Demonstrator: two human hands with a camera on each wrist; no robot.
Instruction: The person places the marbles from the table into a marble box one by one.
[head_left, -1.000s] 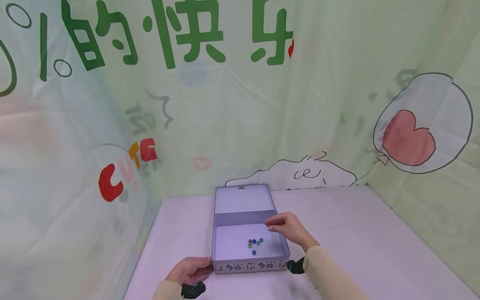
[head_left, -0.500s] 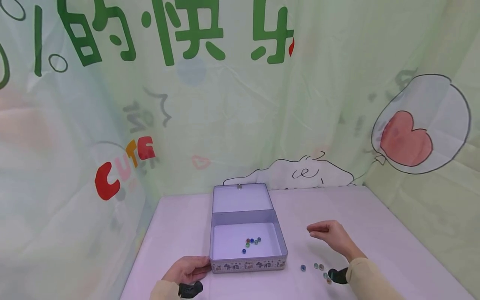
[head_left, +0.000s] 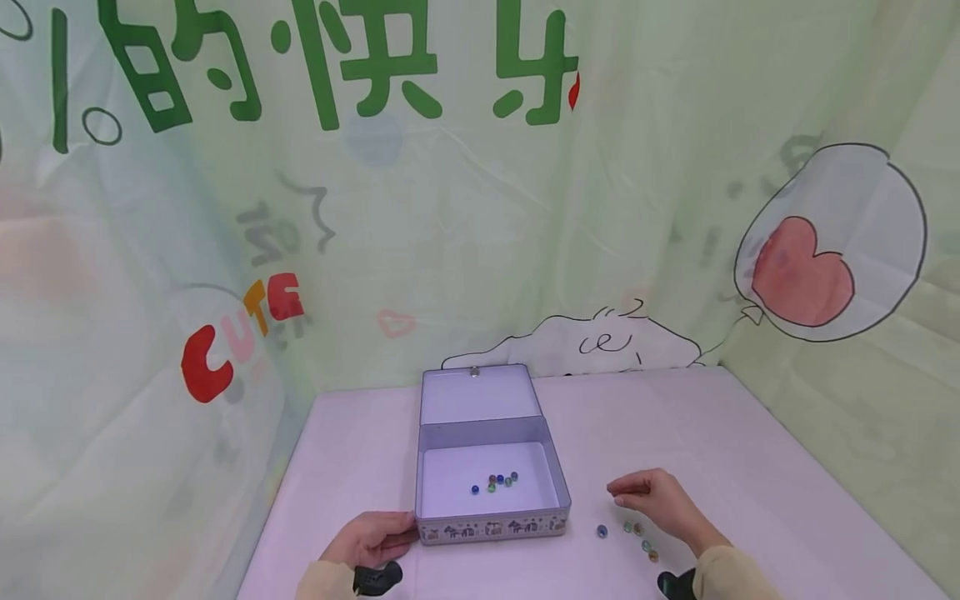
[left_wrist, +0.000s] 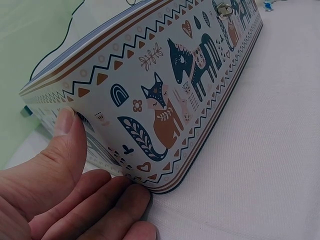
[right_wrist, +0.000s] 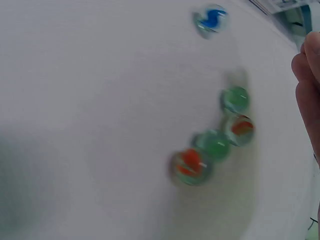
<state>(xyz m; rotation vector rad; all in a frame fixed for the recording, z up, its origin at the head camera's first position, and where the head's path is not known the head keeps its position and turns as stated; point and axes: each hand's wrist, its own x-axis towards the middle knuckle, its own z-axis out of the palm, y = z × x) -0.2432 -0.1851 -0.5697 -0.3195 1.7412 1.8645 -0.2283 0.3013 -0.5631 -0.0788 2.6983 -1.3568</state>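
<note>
An open tin box [head_left: 493,527] with printed animals stands on the table, its hinged lid [head_left: 480,395] laid back. Several glass marbles [head_left: 500,479] lie inside, a blue marble [head_left: 475,490] a little left of the others. At the box's near left corner, my left hand [head_left: 372,537] touches the wall with its thumb [left_wrist: 64,125], the other fingers resting low by the bottom edge. My right hand [head_left: 662,502] hovers right of the box, thumb and fingers loosely bent and nothing visible between them. Below it are several loose marbles [head_left: 646,546], green and orange; a blue-swirled marble [head_left: 602,531] lies nearer the box.
A pale cloth covers the table [head_left: 360,450]. Printed curtains [head_left: 480,208] hang behind and on both sides. A black wrist device [head_left: 377,578] shows at the left sleeve, and another [head_left: 677,586] at the right.
My right hand has moved from over the box to the right, then lower above the loose marbles. One blue marble in the box has rolled left. My left hand stays at the corner.
</note>
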